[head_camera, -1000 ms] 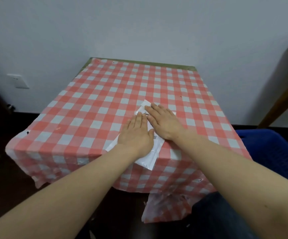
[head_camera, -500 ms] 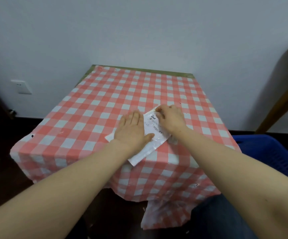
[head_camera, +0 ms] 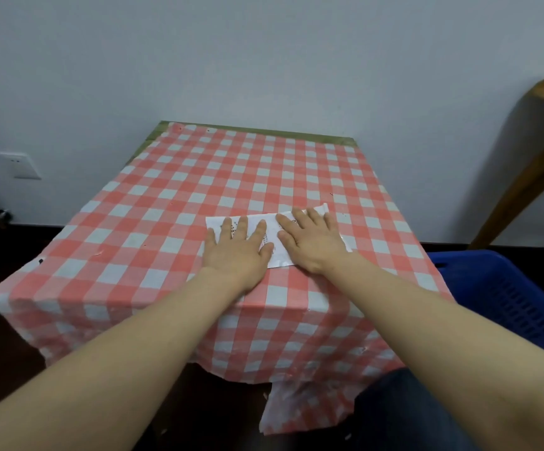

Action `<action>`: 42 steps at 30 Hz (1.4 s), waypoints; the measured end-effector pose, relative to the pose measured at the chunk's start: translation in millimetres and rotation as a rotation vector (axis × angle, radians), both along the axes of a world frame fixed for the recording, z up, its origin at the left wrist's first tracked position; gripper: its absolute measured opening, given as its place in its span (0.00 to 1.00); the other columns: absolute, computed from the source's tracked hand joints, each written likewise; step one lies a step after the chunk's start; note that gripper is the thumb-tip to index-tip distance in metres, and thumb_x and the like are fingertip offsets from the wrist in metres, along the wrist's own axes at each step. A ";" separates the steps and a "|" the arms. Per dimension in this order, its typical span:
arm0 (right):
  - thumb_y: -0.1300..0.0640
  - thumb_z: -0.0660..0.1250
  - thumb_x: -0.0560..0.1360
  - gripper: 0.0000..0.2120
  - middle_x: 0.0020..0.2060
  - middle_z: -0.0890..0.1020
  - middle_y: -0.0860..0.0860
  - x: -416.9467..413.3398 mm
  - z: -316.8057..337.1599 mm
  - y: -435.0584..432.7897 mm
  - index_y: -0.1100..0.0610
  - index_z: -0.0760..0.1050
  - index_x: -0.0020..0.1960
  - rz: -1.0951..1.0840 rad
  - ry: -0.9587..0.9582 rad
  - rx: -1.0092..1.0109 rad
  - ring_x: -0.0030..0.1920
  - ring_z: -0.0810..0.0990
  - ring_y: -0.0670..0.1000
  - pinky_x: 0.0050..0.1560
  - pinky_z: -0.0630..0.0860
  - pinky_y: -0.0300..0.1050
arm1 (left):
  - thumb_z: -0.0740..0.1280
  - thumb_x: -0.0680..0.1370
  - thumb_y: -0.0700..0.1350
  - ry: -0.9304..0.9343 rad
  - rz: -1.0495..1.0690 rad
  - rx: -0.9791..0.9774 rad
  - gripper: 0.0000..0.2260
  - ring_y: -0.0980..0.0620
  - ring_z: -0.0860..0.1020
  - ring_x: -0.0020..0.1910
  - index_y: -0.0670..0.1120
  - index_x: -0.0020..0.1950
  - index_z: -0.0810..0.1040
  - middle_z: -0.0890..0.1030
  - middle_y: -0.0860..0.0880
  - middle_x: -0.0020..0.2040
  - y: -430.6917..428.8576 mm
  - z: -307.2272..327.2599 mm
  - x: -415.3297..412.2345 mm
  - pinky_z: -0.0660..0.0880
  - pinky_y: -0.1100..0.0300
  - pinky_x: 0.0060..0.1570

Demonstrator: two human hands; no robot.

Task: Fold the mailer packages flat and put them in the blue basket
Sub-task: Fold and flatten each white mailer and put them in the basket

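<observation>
Head view of a folding step. A white mailer package (head_camera: 272,237), bearing small dark print, lay flat on the red-and-white checked tablecloth (head_camera: 173,203), toward the near right part of the table top. The left hand (head_camera: 238,252) rested palm-down on the left half of the mailer, its fingers straight and slightly spread, grasping nothing; the heel of the hand lay on the cloth just beyond the mailer's near edge. The right hand (head_camera: 311,240) pressed flat on the right half in the same manner, fingers extended and not curled round anything. The two hands lay side by side, close but apart, with a strip of the mailer showing between them. The mailer's far right corner (head_camera: 322,208) projected past the right fingertips. The blue basket (head_camera: 505,297) stood on the floor to the right of the table, well apart from the mailer; its slotted wall was visible, its interior was not. A wall socket (head_camera: 20,164) sat on the white wall at left, and a wooden chair frame (head_camera: 537,164) leaned at far right.
</observation>
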State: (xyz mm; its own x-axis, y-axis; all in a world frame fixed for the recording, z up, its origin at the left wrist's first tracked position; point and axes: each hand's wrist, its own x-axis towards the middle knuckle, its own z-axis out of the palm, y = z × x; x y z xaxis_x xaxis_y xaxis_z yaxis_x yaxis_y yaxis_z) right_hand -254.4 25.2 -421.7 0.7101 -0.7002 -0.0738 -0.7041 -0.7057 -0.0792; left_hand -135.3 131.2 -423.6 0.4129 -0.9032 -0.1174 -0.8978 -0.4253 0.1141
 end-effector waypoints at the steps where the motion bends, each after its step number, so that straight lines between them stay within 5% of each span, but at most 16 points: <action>1: 0.44 0.41 0.82 0.24 0.78 0.49 0.51 1.0 -1.4 0.9 0.44 0.48 0.77 -0.001 0.003 -0.010 0.77 0.44 0.55 0.74 0.37 0.57 | 0.42 0.82 0.59 0.000 -0.001 0.001 0.25 0.44 0.41 0.77 0.56 0.78 0.43 0.44 0.48 0.79 -0.8 -0.9 -0.2 0.40 0.42 0.73; 5: 0.47 0.45 0.82 0.24 0.78 0.51 0.51 3.7 8.2 -4.3 0.46 0.50 0.77 0.017 0.008 0.085 0.77 0.45 0.55 0.74 0.40 0.57 | 0.43 0.82 0.58 -0.010 -0.014 0.041 0.25 0.43 0.42 0.77 0.54 0.78 0.44 0.45 0.47 0.79 -2.8 3.0 0.8 0.38 0.43 0.72; 8: 0.55 0.58 0.80 0.26 0.75 0.60 0.53 -5.9 25.5 -14.5 0.53 0.56 0.76 -0.015 -0.265 0.304 0.75 0.57 0.54 0.73 0.54 0.49 | 0.49 0.81 0.59 -0.056 -0.018 -0.045 0.27 0.44 0.49 0.77 0.50 0.78 0.53 0.55 0.46 0.78 -6.4 9.6 2.8 0.38 0.44 0.72; 15: 0.58 0.67 0.76 0.10 0.50 0.82 0.53 -1.1 20.9 -17.3 0.58 0.79 0.55 -0.046 -0.386 0.153 0.52 0.79 0.54 0.49 0.73 0.43 | 0.57 0.80 0.55 -0.056 -0.109 -0.170 0.25 0.48 0.57 0.75 0.46 0.74 0.60 0.63 0.47 0.74 -20.4 10.0 -1.0 0.46 0.47 0.74; 19: 0.61 0.68 0.75 0.06 0.48 0.81 0.55 -1.2 34.0 -11.6 0.63 0.82 0.47 0.073 -0.608 0.079 0.51 0.77 0.55 0.54 0.73 0.51 | 0.61 0.78 0.57 -0.076 -0.074 -0.331 0.24 0.48 0.63 0.71 0.48 0.71 0.66 0.68 0.48 0.70 -20.5 22.0 0.5 0.51 0.51 0.71; 22: 0.61 0.69 0.74 0.07 0.54 0.78 0.55 -1.4 43.6 -5.8 0.62 0.82 0.50 0.093 -0.686 0.107 0.57 0.73 0.53 0.59 0.70 0.46 | 0.63 0.77 0.56 -0.137 -0.041 -0.394 0.15 0.48 0.70 0.61 0.50 0.58 0.76 0.76 0.51 0.57 -18.2 36.9 0.9 0.58 0.54 0.64; 25: 0.59 0.70 0.74 0.09 0.58 0.76 0.52 -4.1 53.4 -3.3 0.59 0.82 0.53 0.115 -0.622 0.157 0.60 0.72 0.51 0.58 0.69 0.41 | 0.60 0.79 0.52 -0.231 -0.084 -0.359 0.10 0.49 0.73 0.53 0.48 0.44 0.77 0.77 0.51 0.43 -14.9 47.8 -1.2 0.58 0.54 0.61; 29: 0.53 0.70 0.73 0.18 0.65 0.70 0.49 -11.8 63.7 -6.6 0.51 0.77 0.63 0.103 -0.300 -0.033 0.68 0.63 0.52 0.69 0.58 0.47 | 0.57 0.81 0.46 -0.325 -0.131 -0.349 0.10 0.48 0.74 0.53 0.47 0.48 0.77 0.78 0.50 0.45 -13.7 51.9 -4.4 0.58 0.53 0.61; 32: 0.52 0.66 0.75 0.12 0.61 0.73 0.47 -9.3 65.6 -4.1 0.52 0.79 0.58 0.117 -0.193 -0.221 0.66 0.64 0.51 0.65 0.56 0.46 | 0.59 0.80 0.44 -0.249 -0.128 -0.353 0.07 0.48 0.75 0.51 0.49 0.46 0.76 0.76 0.51 0.41 -13.0 51.4 -7.4 0.56 0.53 0.61; 37: 0.55 0.75 0.69 0.09 0.50 0.70 0.48 -6.7 68.2 2.7 0.58 0.80 0.46 0.069 -0.448 -0.010 0.56 0.67 0.50 0.55 0.66 0.40 | 0.68 0.73 0.57 -0.065 -0.068 -0.400 0.10 0.51 0.77 0.49 0.52 0.48 0.77 0.81 0.53 0.44 -9.6 58.8 -6.0 0.56 0.54 0.60; 40: 0.64 0.73 0.70 0.10 0.51 0.68 0.48 -5.2 71.9 7.8 0.60 0.80 0.51 0.078 -0.609 0.162 0.51 0.69 0.47 0.48 0.67 0.34 | 0.67 0.75 0.54 -0.102 -0.049 -0.421 0.08 0.50 0.78 0.47 0.51 0.43 0.76 0.81 0.51 0.43 -5.7 64.5 -2.6 0.57 0.55 0.61; 42: 0.65 0.70 0.71 0.13 0.51 0.70 0.48 -5.5 75.2 7.2 0.57 0.78 0.55 0.083 -0.567 0.158 0.49 0.71 0.47 0.49 0.70 0.38 | 0.67 0.75 0.52 -0.097 -0.039 -0.400 0.08 0.49 0.77 0.47 0.51 0.40 0.72 0.77 0.52 0.40 -4.1 66.3 -1.6 0.57 0.55 0.62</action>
